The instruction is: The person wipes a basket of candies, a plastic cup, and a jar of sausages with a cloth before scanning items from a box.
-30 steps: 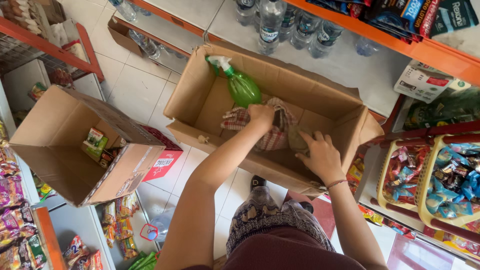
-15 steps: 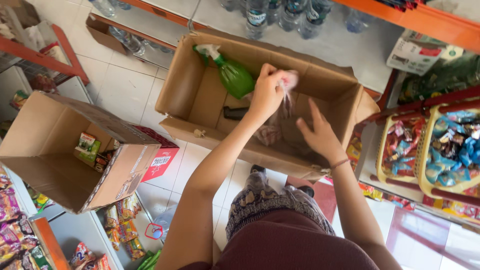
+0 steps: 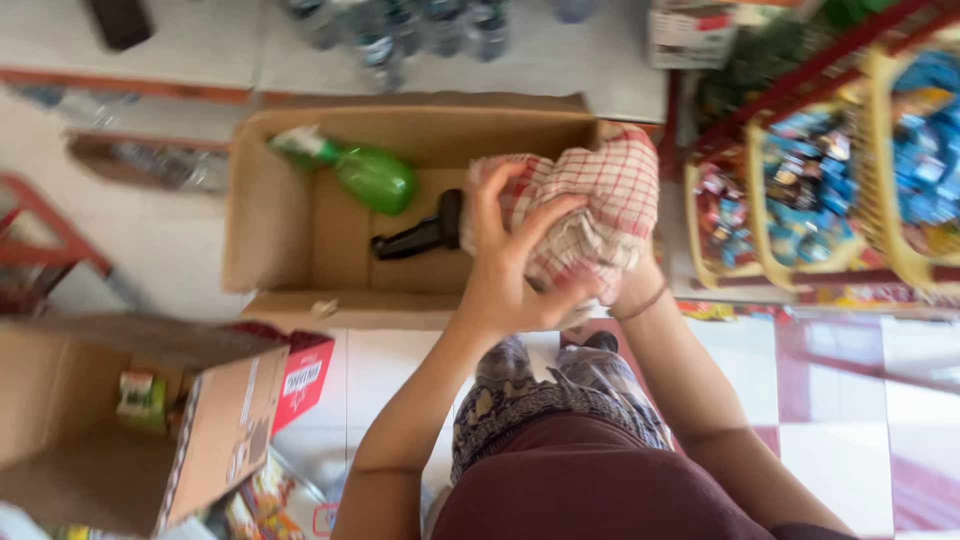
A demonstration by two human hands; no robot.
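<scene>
A red-and-white checked cloth (image 3: pixel 600 195) is bunched up in both my hands above the open cardboard box (image 3: pixel 290 230). My left hand (image 3: pixel 515 265) grips the cloth from the front, fingers spread over it. My right hand (image 3: pixel 635 280) is mostly hidden behind the cloth and holds it from the far side; only the wrist with a thin band shows. Inside the box lie a green spray bottle (image 3: pixel 365 175) and a black bottle (image 3: pixel 420 235).
A second open cardboard box (image 3: pixel 130 420) with a small green packet stands at lower left, a red packet (image 3: pixel 305 370) beside it. Yellow wire baskets of wrapped sweets (image 3: pixel 810 180) fill the right. Water bottles (image 3: pixel 400 30) stand on the shelf above.
Both hands have lifted the checked cloth out of the box and gathered it into a bundle. The view has tipped, so the box now sits more to the left.
</scene>
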